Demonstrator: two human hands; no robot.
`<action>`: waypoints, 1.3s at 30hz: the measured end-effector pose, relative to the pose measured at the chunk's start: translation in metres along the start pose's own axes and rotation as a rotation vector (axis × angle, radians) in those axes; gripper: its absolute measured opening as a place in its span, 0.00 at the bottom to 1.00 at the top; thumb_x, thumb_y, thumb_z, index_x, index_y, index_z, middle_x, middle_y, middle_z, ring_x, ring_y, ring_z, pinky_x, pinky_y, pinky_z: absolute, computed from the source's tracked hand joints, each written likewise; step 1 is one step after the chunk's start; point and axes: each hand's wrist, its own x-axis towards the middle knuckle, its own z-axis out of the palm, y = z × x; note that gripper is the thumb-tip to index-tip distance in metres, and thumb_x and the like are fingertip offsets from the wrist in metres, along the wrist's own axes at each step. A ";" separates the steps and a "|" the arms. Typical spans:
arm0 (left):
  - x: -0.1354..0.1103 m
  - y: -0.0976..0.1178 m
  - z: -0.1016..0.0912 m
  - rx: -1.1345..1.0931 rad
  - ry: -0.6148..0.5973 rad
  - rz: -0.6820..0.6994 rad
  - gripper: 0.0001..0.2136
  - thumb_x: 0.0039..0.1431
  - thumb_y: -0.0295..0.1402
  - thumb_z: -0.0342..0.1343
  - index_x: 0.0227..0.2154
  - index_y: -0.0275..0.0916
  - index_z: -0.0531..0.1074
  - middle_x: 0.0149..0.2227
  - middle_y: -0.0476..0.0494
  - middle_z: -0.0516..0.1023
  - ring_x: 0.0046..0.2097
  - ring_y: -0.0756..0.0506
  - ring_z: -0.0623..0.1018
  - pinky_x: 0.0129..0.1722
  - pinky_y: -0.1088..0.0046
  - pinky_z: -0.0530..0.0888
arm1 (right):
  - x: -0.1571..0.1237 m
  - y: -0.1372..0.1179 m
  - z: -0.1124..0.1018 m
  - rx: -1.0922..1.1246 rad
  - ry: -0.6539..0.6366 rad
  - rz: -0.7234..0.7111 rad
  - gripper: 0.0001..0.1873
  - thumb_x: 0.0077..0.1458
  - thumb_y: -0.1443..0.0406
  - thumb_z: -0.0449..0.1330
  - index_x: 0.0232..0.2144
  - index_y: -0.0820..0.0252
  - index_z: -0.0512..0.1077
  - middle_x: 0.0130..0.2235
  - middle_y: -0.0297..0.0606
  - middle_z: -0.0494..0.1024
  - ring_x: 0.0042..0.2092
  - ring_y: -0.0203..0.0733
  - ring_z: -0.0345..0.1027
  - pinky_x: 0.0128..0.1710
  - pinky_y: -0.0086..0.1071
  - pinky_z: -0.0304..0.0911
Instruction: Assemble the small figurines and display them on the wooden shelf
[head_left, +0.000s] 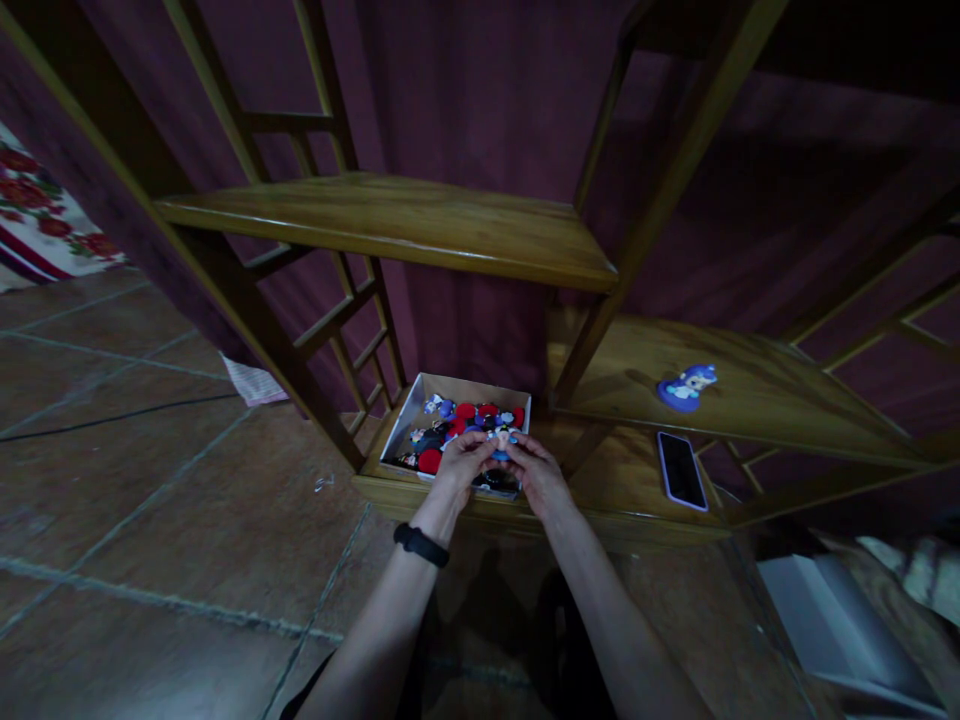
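Note:
My left hand and my right hand meet over the front right part of a shallow cardboard box. Between their fingertips is a small figurine with a blue base, pinched from both sides. Several more figurines with red, blue and black parts lie in the box, mostly on their sides. My hands hide some of them. The box rests on the lowest shelf of a wooden rack. A dark band circles my left wrist.
A blue-haired figurine stands on the right middle shelf. Below it lies a phone. Another wooden shelf spans above the box. A grey-white box sits at lower right, and a cable crosses the tiled floor at left.

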 end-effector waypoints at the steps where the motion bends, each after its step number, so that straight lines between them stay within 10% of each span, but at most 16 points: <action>1: 0.000 0.000 0.000 -0.002 0.000 -0.001 0.15 0.33 0.34 0.69 0.25 0.33 0.71 0.25 0.46 0.76 0.26 0.52 0.75 0.28 0.76 0.74 | 0.001 0.000 -0.001 0.005 -0.008 0.008 0.16 0.34 0.65 0.69 0.31 0.59 0.74 0.36 0.34 0.77 0.33 0.35 0.70 0.31 0.27 0.67; 39: 0.001 -0.003 0.005 0.071 0.016 -0.030 0.17 0.31 0.31 0.69 0.27 0.34 0.72 0.25 0.49 0.75 0.25 0.54 0.72 0.26 0.79 0.69 | -0.003 0.001 0.000 0.051 -0.041 0.030 0.13 0.36 0.70 0.65 0.31 0.61 0.76 0.38 0.37 0.79 0.36 0.37 0.72 0.36 0.31 0.69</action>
